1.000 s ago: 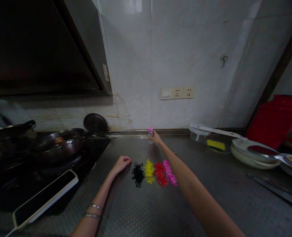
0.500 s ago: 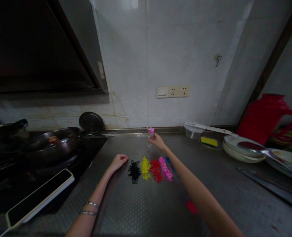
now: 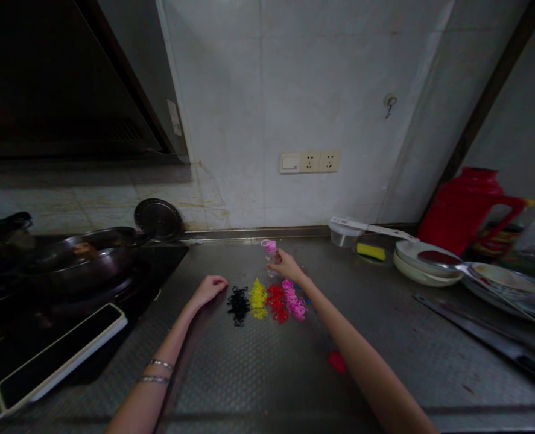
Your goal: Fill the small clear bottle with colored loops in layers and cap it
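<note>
My right hand (image 3: 286, 266) grips a small clear bottle (image 3: 271, 264) with a pink cap (image 3: 270, 246) and a loop on top. The bottle is upright, just behind the coloured piles; whether its base touches the counter I cannot tell. My left hand (image 3: 211, 289) rests on the counter with its fingers curled in, nothing visible in them. Beside it lie piles of small rubber bands in a row: black (image 3: 239, 305), yellow (image 3: 259, 298), red (image 3: 277, 302) and pink (image 3: 295, 299). A blue pile (image 3: 307, 296) is mostly hidden by my right forearm.
A phone (image 3: 61, 358) lies at the left by the stove, where a pan (image 3: 86, 259) sits. Along the right are a plastic tub (image 3: 342, 235), a sponge (image 3: 370, 251), stacked bowls (image 3: 423, 274), a knife (image 3: 470, 325) and a red thermos (image 3: 464, 208). A red object (image 3: 336, 361) lies near my right forearm.
My right hand has brought the bottle nearer to the piles and slightly rightward relative to them. The whole view has shifted a little. My left hand stays beside the black pile.
</note>
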Action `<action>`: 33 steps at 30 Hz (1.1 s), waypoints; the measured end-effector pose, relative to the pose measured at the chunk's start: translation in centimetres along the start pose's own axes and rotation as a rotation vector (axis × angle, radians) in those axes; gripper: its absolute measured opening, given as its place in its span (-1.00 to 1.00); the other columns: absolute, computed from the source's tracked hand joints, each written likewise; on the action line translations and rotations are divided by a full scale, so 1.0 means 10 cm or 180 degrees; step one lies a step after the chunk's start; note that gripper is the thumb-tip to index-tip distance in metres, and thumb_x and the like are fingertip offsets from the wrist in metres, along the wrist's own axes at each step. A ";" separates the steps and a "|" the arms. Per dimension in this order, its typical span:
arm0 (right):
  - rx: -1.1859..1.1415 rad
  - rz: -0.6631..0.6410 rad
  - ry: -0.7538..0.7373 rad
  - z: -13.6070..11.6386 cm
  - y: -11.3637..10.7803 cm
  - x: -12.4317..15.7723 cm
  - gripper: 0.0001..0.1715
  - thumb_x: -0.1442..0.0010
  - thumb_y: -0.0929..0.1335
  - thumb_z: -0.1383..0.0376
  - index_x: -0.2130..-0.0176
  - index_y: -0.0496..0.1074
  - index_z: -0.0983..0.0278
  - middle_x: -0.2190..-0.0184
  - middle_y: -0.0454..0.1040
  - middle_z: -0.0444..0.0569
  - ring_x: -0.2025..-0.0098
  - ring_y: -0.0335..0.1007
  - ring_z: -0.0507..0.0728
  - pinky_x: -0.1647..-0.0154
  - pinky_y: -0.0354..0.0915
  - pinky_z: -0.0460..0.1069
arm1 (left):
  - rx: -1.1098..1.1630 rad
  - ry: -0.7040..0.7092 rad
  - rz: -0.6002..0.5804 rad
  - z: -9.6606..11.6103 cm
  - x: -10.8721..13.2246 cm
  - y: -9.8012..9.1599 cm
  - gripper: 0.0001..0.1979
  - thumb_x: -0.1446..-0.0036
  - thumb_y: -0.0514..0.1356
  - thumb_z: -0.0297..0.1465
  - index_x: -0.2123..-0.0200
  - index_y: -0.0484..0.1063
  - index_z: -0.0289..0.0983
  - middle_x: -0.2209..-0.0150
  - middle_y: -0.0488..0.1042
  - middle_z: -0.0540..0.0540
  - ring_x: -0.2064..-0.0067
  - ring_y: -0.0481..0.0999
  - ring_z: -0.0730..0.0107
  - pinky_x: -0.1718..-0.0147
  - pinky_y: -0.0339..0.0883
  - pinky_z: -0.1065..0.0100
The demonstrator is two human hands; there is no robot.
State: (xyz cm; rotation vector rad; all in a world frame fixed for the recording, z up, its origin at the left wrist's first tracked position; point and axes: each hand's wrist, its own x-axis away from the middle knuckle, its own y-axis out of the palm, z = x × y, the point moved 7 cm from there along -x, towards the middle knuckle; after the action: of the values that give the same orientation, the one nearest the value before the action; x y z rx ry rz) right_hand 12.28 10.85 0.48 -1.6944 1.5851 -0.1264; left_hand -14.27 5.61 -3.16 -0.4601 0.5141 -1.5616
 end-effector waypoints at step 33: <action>-0.0033 -0.0051 0.0051 -0.01 0.00 0.05 -0.60 0.09 0.40 0.17 0.25 0.28 0.26 0.39 0.45 -0.07 0.39 0.36 0.06 0.38 0.22 -0.07 | 0.1487 0.1337 -0.0484 1.58 -0.67 0.69 -0.38 0.16 0.27 -0.46 -0.03 0.20 -0.34 0.14 0.44 -0.15 0.16 0.44 0.39 0.09 0.28 0.29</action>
State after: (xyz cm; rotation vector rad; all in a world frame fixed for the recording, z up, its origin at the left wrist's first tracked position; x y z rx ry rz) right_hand 12.27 10.33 0.33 -1.7183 1.5867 -0.1402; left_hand 0.84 11.38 5.85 0.1960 0.4163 -1.8692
